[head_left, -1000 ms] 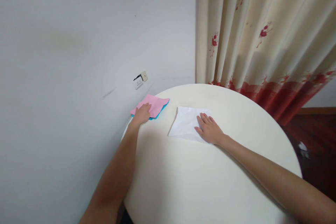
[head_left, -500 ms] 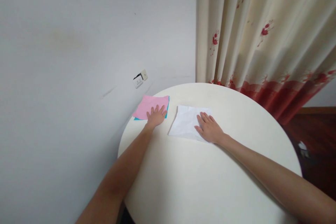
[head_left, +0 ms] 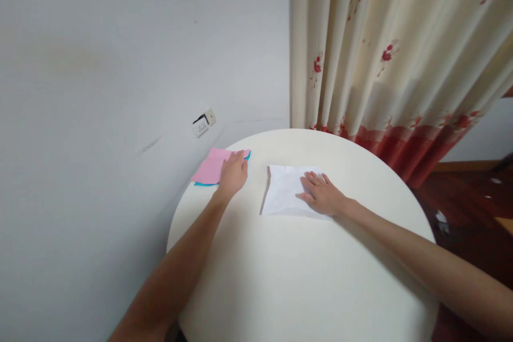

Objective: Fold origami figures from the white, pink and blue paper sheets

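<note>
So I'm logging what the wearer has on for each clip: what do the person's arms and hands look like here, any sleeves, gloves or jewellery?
Both forearms are bare as far as the picture shows, with no sleeve in view. The left hand and the right hand wear no gloves, and no ring, watch or bracelet shows on either. The nails are too small to judge.

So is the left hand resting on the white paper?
No, the left hand lies on the pink paper; the right hand presses the white paper.
</note>
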The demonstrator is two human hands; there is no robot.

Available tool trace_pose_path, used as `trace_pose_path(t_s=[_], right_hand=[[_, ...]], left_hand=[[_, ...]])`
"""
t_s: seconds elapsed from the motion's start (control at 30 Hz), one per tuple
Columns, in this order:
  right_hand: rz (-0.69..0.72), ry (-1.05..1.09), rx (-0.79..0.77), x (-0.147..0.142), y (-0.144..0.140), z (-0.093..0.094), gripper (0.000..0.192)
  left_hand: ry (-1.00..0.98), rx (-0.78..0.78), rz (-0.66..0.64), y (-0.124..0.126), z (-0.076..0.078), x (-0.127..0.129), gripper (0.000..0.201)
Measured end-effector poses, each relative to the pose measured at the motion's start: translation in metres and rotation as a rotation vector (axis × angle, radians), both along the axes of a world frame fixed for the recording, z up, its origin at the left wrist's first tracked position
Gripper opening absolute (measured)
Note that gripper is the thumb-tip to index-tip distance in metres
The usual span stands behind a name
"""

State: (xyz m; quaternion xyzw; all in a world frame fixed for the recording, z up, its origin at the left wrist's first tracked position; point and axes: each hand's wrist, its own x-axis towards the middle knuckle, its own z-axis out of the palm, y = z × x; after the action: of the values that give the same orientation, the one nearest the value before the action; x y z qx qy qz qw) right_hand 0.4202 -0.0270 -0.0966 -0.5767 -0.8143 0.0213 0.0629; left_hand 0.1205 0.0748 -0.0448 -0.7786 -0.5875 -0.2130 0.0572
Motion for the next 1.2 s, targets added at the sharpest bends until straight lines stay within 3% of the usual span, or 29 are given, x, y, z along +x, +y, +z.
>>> trace_pose_path(t_s=[0.1, 0.2, 0.33, 0.43, 0.67, 0.83, 0.9, 1.0, 1.1, 1.2], right_hand=[[-0.053, 0.015, 0.064, -0.019, 0.006, 0.009, 0.058], [-0.098, 0.032, 0.071, -0.046, 0.010, 0.008, 0.059], [-0.087, 0.075, 0.046, -0.062, 0.009, -0.005, 0.063], [-0.075, 0.069, 0.047, -0.053, 0.008, -0.012, 0.059], [-0.195, 0.031, 0.017, -0.001, 0.018, -0.019, 0.069], [-0.214, 0.050, -0.046, 0.029, 0.032, -0.003, 0.063], [-0.243, 0.081, -0.035, 0.024, 0.037, 0.009, 0.060], [-0.222, 0.114, 0.137, -0.001, 0.037, 0.020, 0.058], [-0.126, 0.178, 0.148, -0.030, 0.023, 0.013, 0.058], [-0.131, 0.173, 0.089, -0.043, 0.006, -0.004, 0.057]], left_hand=[[0.034, 0.037, -0.316, -0.028, 0.008, 0.047, 0.047], [0.132, -0.023, -0.495, -0.046, -0.013, 0.090, 0.048], [0.198, -0.154, -0.501, -0.047, -0.055, 0.110, 0.051], [0.219, -0.155, -0.488, -0.043, -0.070, 0.101, 0.053], [0.251, -0.179, -0.334, -0.030, -0.066, 0.074, 0.069], [0.271, -0.270, -0.241, -0.018, -0.050, 0.073, 0.066], [0.277, -0.212, -0.244, -0.023, -0.039, 0.085, 0.062], [0.278, -0.035, -0.399, -0.039, -0.032, 0.109, 0.057], [0.351, -0.061, -0.574, -0.057, -0.043, 0.124, 0.057], [0.336, -0.111, -0.527, -0.066, -0.061, 0.122, 0.055]])
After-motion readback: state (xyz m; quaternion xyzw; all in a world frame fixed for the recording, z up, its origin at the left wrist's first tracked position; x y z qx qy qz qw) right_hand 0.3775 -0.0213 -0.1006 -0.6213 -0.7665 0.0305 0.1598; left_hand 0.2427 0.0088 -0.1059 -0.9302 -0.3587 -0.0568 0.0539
